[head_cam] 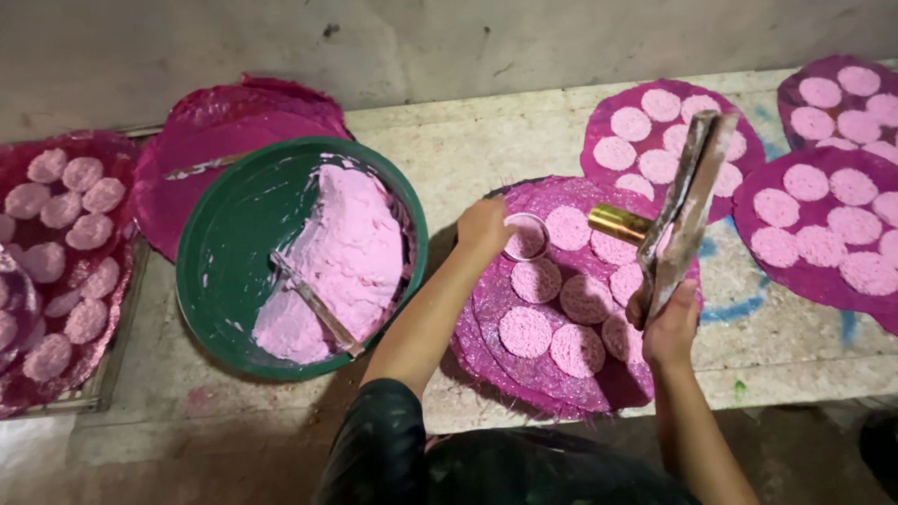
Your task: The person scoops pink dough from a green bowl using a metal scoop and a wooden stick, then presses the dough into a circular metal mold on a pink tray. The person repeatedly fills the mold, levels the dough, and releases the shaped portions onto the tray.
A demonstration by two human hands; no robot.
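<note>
Left hand (484,227): fingers curled onto the rim of a metal ring (527,237), pinning it flat on the top mat (486,318), likely so it stays put as a mould.
Ring: sits at the mat's upper left, pink paste inside, just beside the nearest disc (568,227).
Right hand (670,323): fingers wrapped tight around the lower ends of a 2-armed metal press (686,210), held upright over the mat's right side.
Press: brass cylinder (618,223) juts left toward the ring, apparently aimed at it; arms smeared with paste.
Mat: purple, round, top of a stack, at the bench (486,140) front within easy reach; I count about 8 pink discs on it.
Bowl (224,243): green, left of the stack, half full of pink paste (351,252); a flat scraper (313,304) lies in it, handy to the left hand.
Filled mats: 3 at upper right (608,122), each covered in discs, pushed back out of the way.
Far left: more discs on a dark red sheet (117,150) over a wire rack (94,397).
</note>
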